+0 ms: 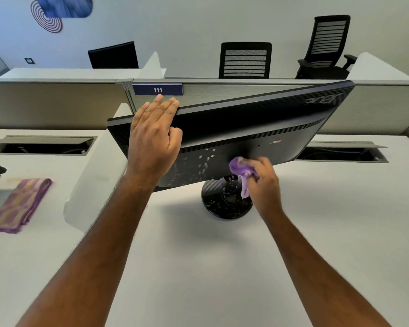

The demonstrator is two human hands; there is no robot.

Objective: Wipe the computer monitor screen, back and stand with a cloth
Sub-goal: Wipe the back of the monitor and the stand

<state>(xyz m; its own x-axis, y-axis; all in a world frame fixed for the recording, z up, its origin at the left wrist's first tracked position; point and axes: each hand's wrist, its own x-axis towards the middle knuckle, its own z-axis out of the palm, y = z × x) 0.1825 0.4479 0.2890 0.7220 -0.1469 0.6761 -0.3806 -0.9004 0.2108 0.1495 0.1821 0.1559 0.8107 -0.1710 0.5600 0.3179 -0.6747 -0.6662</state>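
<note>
Head view: a person at a white desk (198,267), both bare arms reaching forward to a monitor turned back-side toward them.
Monitor (257,128): black, on the desk just ahead of the hands; its back faces the person and its screen faces the partition (57,105) behind. Long axis runs left to right, the right end sitting higher in the picture.
Left hand (155,138): laid flat over the monitor's top edge near its left end, fingers (162,106) extended and held close together, thumb curled against the back panel; apparently steadying it.
Right hand (262,178): fingers closed around a bunched purple cloth (240,168), pressing it to the lower middle of the back, just above the stand neck.
Stand (227,204): round black base directly below the cloth, speckled with droplets or dust; judged not yet wiped.
Pale spots (203,161): on the back panel, left of the cloth, between the two hands.
Key relation: unwiped spots lie leftward from the cloth and the stand lies downward; the right hand is nearer to both.
Spare folded cloth (19,205): far left on the desk, well apart.
</note>
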